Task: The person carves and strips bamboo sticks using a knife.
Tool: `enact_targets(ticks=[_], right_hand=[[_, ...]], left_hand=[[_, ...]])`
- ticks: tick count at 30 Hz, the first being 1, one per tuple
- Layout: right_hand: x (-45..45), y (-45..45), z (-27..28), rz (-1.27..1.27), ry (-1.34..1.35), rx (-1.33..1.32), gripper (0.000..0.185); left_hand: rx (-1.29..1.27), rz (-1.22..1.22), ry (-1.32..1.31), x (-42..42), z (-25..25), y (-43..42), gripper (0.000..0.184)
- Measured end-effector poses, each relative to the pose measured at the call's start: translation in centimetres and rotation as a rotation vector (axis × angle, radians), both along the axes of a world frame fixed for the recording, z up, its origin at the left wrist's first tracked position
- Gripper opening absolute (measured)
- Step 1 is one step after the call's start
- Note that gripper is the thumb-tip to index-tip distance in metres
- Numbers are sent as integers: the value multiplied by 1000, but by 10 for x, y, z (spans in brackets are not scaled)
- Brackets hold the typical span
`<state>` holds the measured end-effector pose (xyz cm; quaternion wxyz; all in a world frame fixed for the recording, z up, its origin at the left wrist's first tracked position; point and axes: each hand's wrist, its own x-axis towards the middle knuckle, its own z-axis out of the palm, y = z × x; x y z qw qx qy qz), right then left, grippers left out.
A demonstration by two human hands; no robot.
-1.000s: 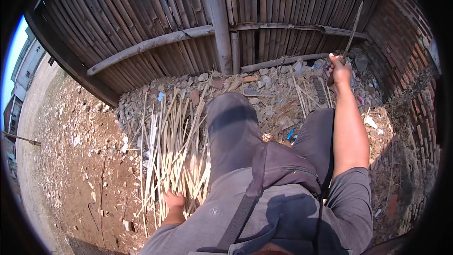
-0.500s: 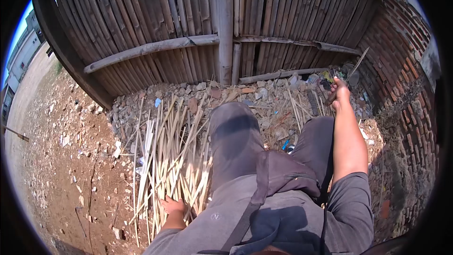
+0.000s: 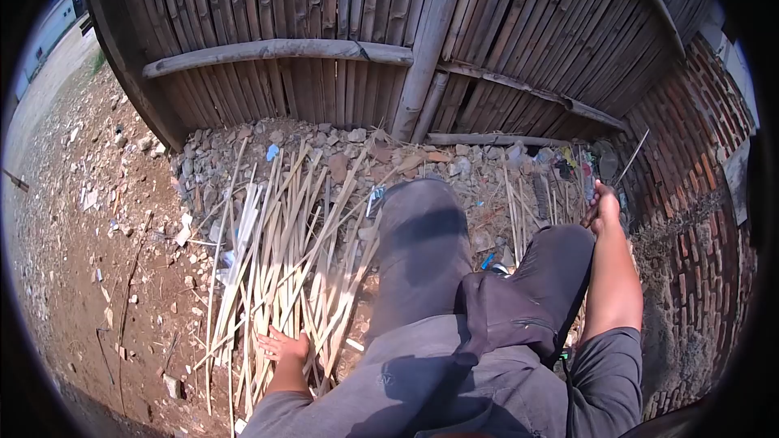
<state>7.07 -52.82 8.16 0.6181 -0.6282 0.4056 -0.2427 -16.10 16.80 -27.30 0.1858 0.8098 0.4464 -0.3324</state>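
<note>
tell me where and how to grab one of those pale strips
I'd pinch a pale strip by its far end, toward the fence, coming from above with fingers across its narrow width. The far ends fan out with gaps between them; nearer the left grip, the strips cross and overlap.

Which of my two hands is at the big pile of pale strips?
Your left hand, its fingers spread over the pale strips; your right hand is out beyond your right knee, near the brick wall.
</note>
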Motion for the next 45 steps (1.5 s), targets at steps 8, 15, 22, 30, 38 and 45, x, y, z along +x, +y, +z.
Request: enact_targets(ticks=[8, 15, 22, 30, 38, 45], right_hand=[[-33, -18, 4, 146, 367, -385, 26], [-70, -87, -46, 256, 466, -428, 10], [-139, -147, -141, 300, 586, -280, 19], [-213, -189, -262, 273, 606, -243, 38], [-275, -219, -410, 380, 780, -419, 39], [-300, -198, -439, 374, 771, -334, 39]], left_hand=[[-20, 30, -5, 3, -8, 3, 122], [-21, 20, 119, 12, -9, 5, 122], [-90, -27, 228, 25, 12, 20, 119], [-63, -198, 25, 67, 63, -2, 98], [-92, -416, -193, 152, 148, -82, 76], [-429, -282, -667, 225, 201, -146, 53]])
